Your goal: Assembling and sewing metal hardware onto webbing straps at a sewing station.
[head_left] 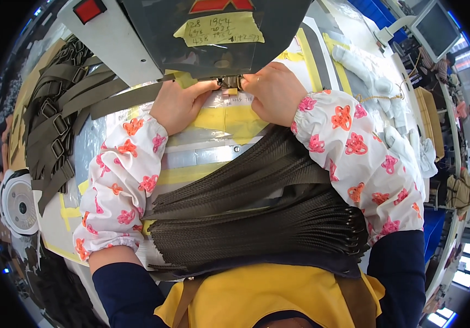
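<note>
My left hand presses an olive webbing strap flat on the machine bed, its fingertips at the metal buckle under the sewing machine head. From the other side my right hand pinches the same buckle and strap end. Both forearms wear white sleeve covers with orange and pink flowers. A thick stack of dark olive straps lies across my lap between the arms.
A heap of finished olive straps with metal buckles lies at the left. Yellow tape marks the bed. White gloves or cloth rest at the right, a monitor beyond, and another person sits at the far right.
</note>
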`<state>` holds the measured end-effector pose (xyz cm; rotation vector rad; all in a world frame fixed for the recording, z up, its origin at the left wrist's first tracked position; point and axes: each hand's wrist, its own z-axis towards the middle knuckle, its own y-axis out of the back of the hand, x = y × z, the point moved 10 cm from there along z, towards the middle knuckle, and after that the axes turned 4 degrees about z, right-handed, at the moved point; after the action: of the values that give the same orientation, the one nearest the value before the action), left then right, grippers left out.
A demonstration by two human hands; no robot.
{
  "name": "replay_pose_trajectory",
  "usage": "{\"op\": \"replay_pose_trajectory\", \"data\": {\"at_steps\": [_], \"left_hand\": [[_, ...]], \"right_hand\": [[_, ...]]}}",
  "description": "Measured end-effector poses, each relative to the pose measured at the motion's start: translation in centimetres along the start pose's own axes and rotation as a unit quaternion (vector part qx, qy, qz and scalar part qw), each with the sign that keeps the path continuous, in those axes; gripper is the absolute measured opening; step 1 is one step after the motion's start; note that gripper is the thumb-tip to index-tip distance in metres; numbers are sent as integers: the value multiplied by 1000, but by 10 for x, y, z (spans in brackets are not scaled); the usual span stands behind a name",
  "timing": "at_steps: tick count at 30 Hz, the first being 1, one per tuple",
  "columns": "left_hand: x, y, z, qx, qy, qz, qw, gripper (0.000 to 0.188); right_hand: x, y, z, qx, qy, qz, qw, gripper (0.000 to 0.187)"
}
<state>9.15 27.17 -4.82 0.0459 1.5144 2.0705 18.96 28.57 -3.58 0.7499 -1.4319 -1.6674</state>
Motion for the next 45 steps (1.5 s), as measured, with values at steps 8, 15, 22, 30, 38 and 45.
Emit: {"op": "replay_pose_trajectory", "data": {"at_steps": [8, 15, 22, 30, 38, 45], "left_hand": [[-3, 8, -2, -54, -10, 22, 998, 17], [-3, 3, -5, 31, 55, 72, 995, 19], [-71, 13, -17, -7, -220, 145, 965, 35], [-51, 4, -18, 46, -135, 123, 982, 33], [-46, 12, -17, -11, -114, 50, 992, 32], [-40, 13, -13, -29, -111, 46, 992, 29]], "right_hand": [[-1, -1, 0, 30, -21, -23, 999, 16], [-2, -1, -3, 33, -38, -16, 999, 17], [21, 1, -16, -11, 27, 9, 1000, 30], [31, 2, -14, 12, 35, 3, 999, 31], [30, 0, -13, 31, 31, 5, 999, 31], [26, 0, -9, 15, 37, -12, 999, 25]]}}
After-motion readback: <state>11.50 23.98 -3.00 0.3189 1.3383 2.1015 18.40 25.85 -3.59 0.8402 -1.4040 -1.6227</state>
